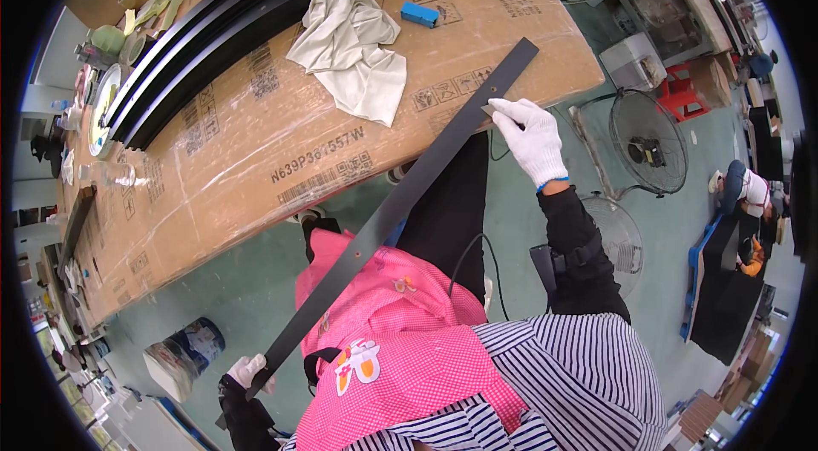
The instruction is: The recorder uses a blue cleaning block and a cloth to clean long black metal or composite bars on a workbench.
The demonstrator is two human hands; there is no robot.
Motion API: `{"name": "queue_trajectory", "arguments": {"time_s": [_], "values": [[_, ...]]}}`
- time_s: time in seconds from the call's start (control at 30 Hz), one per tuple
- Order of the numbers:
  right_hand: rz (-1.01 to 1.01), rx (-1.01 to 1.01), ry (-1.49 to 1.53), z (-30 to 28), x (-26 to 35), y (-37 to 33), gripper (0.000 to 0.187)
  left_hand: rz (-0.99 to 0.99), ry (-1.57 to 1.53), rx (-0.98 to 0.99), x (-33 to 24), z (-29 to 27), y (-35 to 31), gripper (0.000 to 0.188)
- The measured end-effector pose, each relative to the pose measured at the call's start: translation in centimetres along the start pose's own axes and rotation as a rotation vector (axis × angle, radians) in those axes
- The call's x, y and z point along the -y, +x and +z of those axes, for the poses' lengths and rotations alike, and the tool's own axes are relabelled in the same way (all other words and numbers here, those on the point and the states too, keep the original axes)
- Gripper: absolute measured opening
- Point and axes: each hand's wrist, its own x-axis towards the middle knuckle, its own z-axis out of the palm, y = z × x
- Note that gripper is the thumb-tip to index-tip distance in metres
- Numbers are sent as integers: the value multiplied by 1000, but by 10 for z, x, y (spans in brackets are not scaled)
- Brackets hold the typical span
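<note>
A long flat black strip [400, 200] with small holes slants from my lower left up to the right, its far end over the cardboard-covered table [230, 187]. My left hand [250, 372], in a white glove, is closed around the strip near its lower end. My right hand [532, 143], also gloved, is closed in a pinch at the strip's edge near the far end. A small greyish piece shows at its fingertips, too small to name. On the cardboard lie a crumpled off-white cloth [351, 51] and a small blue block [419, 14].
Long black profiles [281, 21] lie along the table's far side. A standing fan [648, 143] is on the floor at the right, near a red stool [683, 91]. A bucket [198, 344] stands at the lower left. Another person [754, 193] is at the far right.
</note>
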Motion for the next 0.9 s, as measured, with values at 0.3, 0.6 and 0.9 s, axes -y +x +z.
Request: {"name": "queue_trajectory", "arguments": {"time_s": [0.3, 0.6, 0.9], "values": [[-29, 9, -11, -1, 0, 0, 23, -16, 18, 24, 3, -3, 4, 71], [-61, -9, -93, 0, -1, 0, 22, -1, 49, 9, 2, -2, 4, 73], [-41, 1, -51, 0, 0, -1, 22, -9, 19, 18, 1, -1, 3, 73]]}}
